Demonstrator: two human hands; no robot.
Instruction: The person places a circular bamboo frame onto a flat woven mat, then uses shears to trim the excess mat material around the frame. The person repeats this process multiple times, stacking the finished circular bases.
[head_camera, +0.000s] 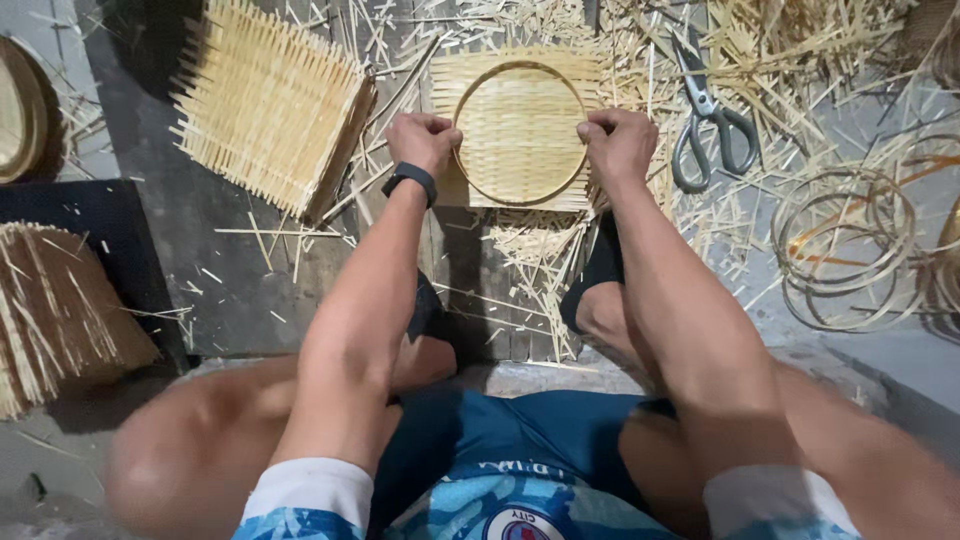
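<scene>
Dark floor (210, 260) strewn with bamboo splinters carries a square woven mat (520, 125) with a thin bamboo ring (520, 200) lying on top. Left hand (423, 140) has its fingers curled tight on the ring's left edge; right hand (620, 143) is clenched on its right edge. Scissors (708, 110) lie just right of the mat, a stack of mats (268, 105) to its left, loose hoops (845, 250) farther right.

No packages, signs or screens in view. Only label-like item: round crest print (522, 526) on the blue shorts, bottom centre, white ring with a red middle, partly cut off.
</scene>
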